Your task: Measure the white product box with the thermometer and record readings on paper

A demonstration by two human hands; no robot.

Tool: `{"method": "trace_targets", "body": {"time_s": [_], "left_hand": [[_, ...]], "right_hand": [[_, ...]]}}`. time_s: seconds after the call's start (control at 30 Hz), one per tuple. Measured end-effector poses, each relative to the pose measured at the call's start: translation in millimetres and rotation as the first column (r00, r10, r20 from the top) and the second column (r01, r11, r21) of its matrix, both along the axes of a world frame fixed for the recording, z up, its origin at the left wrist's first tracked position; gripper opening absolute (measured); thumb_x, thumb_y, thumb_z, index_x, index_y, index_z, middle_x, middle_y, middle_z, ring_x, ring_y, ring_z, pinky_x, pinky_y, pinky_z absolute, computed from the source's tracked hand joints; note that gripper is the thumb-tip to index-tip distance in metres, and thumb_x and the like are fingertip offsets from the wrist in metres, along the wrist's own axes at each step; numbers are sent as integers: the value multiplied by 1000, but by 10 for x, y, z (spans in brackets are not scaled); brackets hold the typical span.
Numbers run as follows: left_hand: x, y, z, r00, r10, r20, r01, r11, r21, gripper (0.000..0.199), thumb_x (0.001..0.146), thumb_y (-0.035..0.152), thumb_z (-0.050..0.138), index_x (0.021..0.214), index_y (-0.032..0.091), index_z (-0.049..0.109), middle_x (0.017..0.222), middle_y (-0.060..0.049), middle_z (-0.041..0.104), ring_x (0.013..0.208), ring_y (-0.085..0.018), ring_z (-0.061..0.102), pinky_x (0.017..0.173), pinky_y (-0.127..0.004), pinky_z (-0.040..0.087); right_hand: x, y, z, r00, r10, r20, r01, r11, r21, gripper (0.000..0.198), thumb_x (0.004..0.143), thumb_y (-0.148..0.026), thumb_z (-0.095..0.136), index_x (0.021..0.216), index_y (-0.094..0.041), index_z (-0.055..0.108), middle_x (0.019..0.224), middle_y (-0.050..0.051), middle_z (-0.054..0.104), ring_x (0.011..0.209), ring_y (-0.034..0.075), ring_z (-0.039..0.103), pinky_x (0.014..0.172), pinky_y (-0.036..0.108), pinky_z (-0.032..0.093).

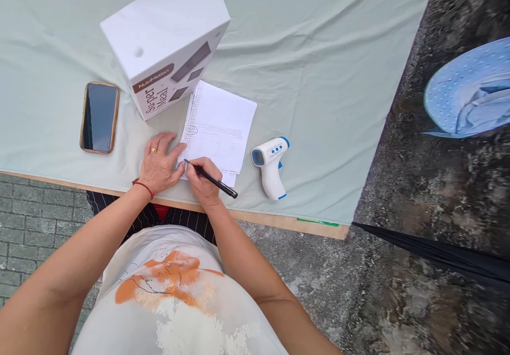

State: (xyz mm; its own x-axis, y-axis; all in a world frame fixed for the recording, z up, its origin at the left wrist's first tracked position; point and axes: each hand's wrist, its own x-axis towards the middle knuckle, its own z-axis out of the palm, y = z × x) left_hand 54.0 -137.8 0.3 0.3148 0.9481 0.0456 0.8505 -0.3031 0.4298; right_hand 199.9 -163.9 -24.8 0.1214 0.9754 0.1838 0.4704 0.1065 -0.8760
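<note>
A black pen [215, 178] is gripped in my right hand [204, 182], its tip on the left margin of a stack of white paper sheets [223, 116]. Faint print and a column of small dark marks show on the top sheet, with one oval drawn around part of it. My left hand [161, 166], wearing a ring, lies with its fingers spread at the paper's left edge, thumb and forefinger touching it. To the right of the paper, a white and blue infrared thermometer [271, 166] lies on its side.
A tall white box [167, 31] labelled NutriMotion stands behind the paper. Left of it lies a smartphone [99, 117] in a brown case. Pale green cloth [326, 105] covers the table. A light blue hat [458, 89] and a black strap [430, 248] are beyond the right edge.
</note>
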Motion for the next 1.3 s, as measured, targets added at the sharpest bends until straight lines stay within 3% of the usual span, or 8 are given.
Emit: {"method": "trace_targets", "body": {"time_s": [0.53,1.3], "left_hand": [[3,7,7,1000,-1,-14,1,1000,18,40,85,33,56,122,22,62,138,-15,53,133,-35,44,109,-53,33],[2,7,-4,1000,-2,-11,2,1000,22,40,84,33,56,122,21,62,138,-15,53,133,-35,44,109,-53,33]], "right_hand": [[-2,-1,-4,997,-43,-62,41,999,-34,13,83,-29,55,72,-23,58,62,-4,58,57,12,52,61,28,45],[-1,2,-1,1000,-26,-18,25,999,-32,12,84,-28,55,73,-23,57,64,-3,58,60,13,52,63,28,44]]}}
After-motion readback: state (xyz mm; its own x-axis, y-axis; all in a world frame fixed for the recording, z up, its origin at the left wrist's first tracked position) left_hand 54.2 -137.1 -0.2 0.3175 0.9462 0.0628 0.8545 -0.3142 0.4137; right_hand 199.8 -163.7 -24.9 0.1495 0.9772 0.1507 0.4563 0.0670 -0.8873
